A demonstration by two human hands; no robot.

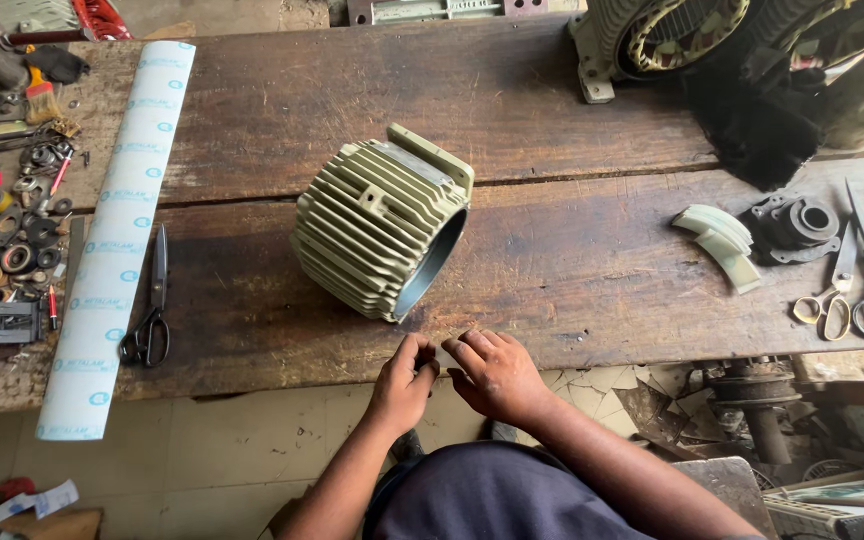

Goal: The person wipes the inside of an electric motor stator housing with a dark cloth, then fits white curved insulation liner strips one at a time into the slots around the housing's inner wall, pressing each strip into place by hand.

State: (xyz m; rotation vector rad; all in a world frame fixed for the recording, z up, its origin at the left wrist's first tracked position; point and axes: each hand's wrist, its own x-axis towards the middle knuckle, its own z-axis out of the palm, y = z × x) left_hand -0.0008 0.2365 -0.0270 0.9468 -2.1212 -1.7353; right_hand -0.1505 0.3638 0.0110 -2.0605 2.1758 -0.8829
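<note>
left hand point(404, 378) and right hand point(492, 372) meet at the table point(592, 270) edge, fingers loosely curled, holding nothing visible | finned motor housing point(380, 230) lies on its side just beyond them, nearer the left, bore facing right-front

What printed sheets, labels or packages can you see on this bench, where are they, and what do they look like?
Printed sheet: long, narrow white strip lying lengthwise on the wooden bench, left of the black scissors; repeated small blue round marks and blue lettering.
Nothing else with legible labelling shows; the finned motor housing near the left hand and right hand is plain.
</note>
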